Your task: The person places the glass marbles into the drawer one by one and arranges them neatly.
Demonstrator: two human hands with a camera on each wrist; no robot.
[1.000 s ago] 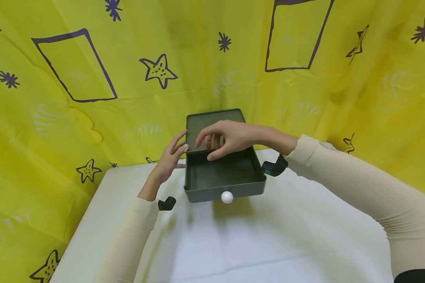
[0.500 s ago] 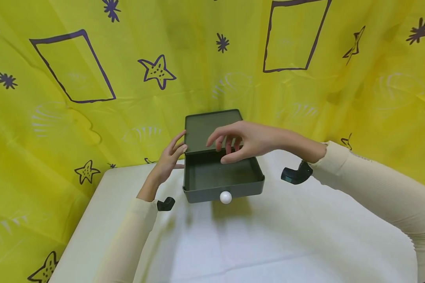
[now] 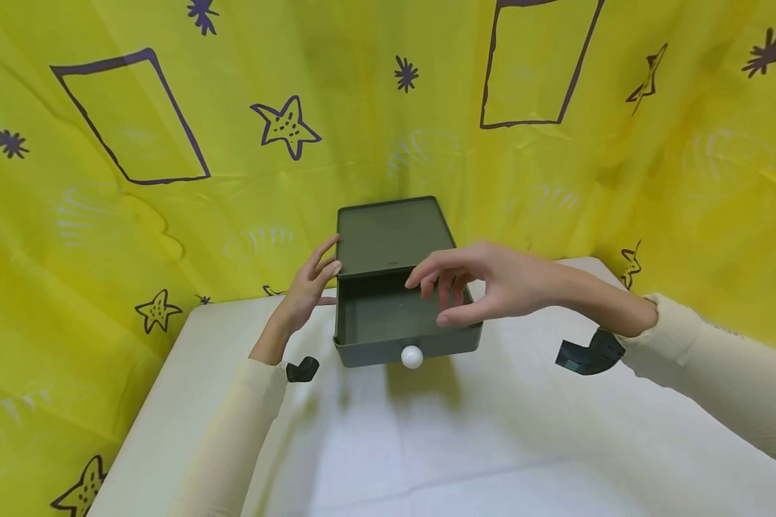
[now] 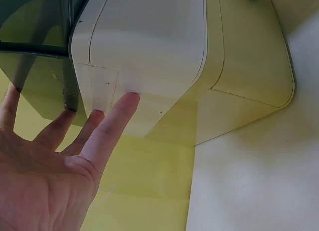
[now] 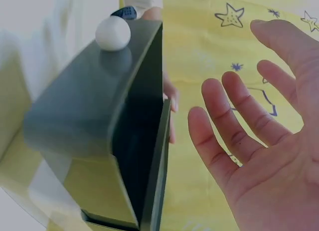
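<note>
A dark grey-green drawer box (image 3: pixel 394 233) stands at the back of the table, its drawer (image 3: pixel 370 354) pulled out toward me. On the drawer's front sits a round white knob (image 3: pixel 412 357). Nothing shows on the visible part of the drawer's floor. My left hand (image 3: pixel 305 291) rests its fingertips on the box's left side; the left wrist view shows those fingers (image 4: pixel 112 126) spread and nearly straight. Over the drawer's right edge hovers my right hand (image 3: pixel 491 283), fingers loosely bent and holding nothing. In the right wrist view its palm (image 5: pixel 269 181) faces the drawer opening.
A white cloth covers the table (image 3: pixel 491 438). Behind it and on the left hangs a yellow curtain (image 3: pixel 362 93) printed with stars and frames, close behind the box. Small black wrist devices (image 3: pixel 591 353) are worn below both hands.
My right hand has moved to the right and toward me, uncovering more of the box's top and drawer. The left hand stays at the box's side. The drawer has not visibly moved.
</note>
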